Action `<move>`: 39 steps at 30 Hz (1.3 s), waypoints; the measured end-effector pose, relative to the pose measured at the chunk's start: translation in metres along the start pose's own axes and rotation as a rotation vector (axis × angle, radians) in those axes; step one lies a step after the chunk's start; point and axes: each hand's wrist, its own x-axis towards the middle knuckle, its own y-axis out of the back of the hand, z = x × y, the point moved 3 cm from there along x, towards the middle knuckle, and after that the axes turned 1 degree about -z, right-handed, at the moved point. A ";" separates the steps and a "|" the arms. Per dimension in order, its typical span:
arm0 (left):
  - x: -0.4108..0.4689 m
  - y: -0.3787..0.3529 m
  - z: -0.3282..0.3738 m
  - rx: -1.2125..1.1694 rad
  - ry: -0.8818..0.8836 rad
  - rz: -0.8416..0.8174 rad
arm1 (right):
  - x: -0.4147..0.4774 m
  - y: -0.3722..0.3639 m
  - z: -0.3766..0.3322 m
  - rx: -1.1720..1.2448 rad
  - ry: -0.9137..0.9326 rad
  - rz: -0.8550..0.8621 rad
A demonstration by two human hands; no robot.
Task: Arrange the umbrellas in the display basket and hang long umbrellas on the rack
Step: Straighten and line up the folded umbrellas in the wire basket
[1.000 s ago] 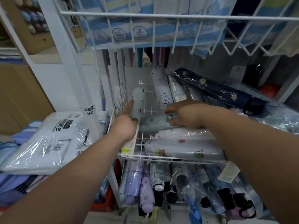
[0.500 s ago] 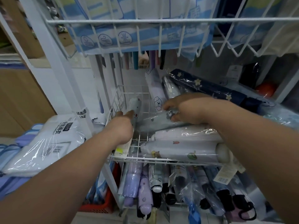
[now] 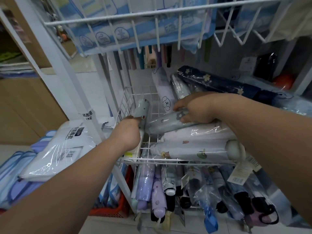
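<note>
My left hand [image 3: 128, 135] is closed around a small grey umbrella [image 3: 142, 114] standing at the left edge of the wire basket [image 3: 177, 160]. My right hand [image 3: 197, 108] grips a grey wrapped umbrella [image 3: 167, 123] lying on the white ones; its fingertips are hidden.

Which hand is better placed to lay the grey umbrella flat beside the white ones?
Right, probably. The right hand already grips the grey umbrella lying against the white umbrellas; the left hand holds a different umbrella by the basket's left wall.

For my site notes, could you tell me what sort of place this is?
Most likely a shop's rain-gear aisle: plastic-wrapped folding umbrellas with a barcoded price tag fill a white wire display basket, beside packaged raincoats.
</note>
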 end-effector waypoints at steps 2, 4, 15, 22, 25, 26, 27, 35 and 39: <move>-0.007 0.005 -0.001 -0.100 -0.030 0.118 | -0.006 0.009 -0.001 0.051 0.000 0.043; -0.015 0.011 -0.004 -0.231 -0.053 0.243 | -0.014 0.023 -0.004 0.130 -0.004 0.101; -0.039 0.003 -0.006 -1.213 0.059 0.141 | -0.009 0.021 -0.053 0.251 -0.148 0.220; -0.052 0.002 0.030 -1.360 -0.070 -0.021 | -0.040 0.012 -0.046 0.407 -0.221 0.278; -0.049 0.000 0.041 -1.368 -0.112 -0.005 | -0.051 0.011 -0.040 0.413 -0.252 0.315; -0.048 0.000 0.045 -1.369 -0.133 -0.008 | -0.055 0.010 -0.038 0.413 -0.261 0.328; -0.048 0.000 0.049 -1.369 -0.149 -0.021 | -0.059 0.009 -0.035 0.408 -0.265 0.343; -0.020 0.024 0.014 -0.940 0.113 0.279 | -0.055 0.000 -0.026 0.293 -0.233 0.410; 0.000 0.000 0.004 -0.993 0.224 0.077 | -0.038 0.001 -0.031 0.234 -0.179 0.406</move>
